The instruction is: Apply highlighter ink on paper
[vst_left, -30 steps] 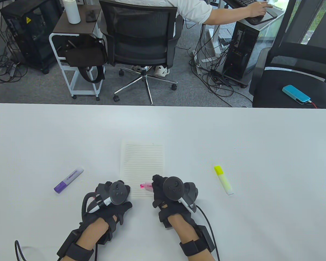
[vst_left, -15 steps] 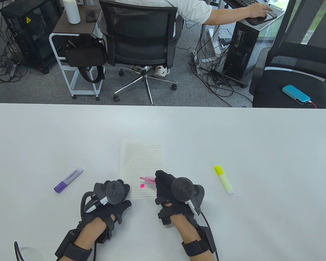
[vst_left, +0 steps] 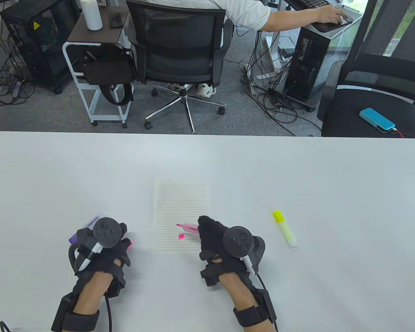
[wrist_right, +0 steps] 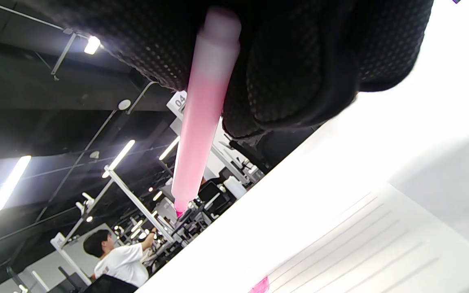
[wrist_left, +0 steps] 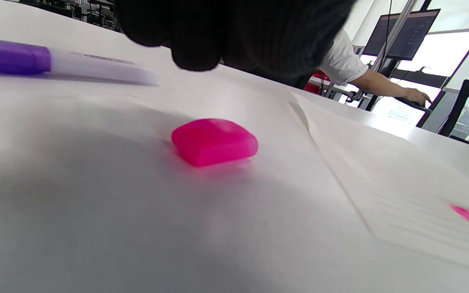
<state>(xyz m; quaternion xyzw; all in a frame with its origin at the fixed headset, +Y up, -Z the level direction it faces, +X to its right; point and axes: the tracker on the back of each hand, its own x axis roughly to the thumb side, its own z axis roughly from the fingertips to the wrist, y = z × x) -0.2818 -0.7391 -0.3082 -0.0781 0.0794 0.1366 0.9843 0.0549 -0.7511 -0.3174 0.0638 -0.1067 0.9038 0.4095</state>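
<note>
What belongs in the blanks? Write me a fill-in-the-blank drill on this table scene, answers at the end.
1. The right hand grips the uncapped ____ highlighter above the paper.
2. The pink cap lies on the ____, to the left of the paper.
3. The capped highlighter lying to the right of the paper is ____.

Missing words: pink; table; yellow.

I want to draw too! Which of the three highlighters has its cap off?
The pink highlighter in the right hand: its bare tip shows. The purple highlighter and the yellow highlighter lie capped on the table.
</note>
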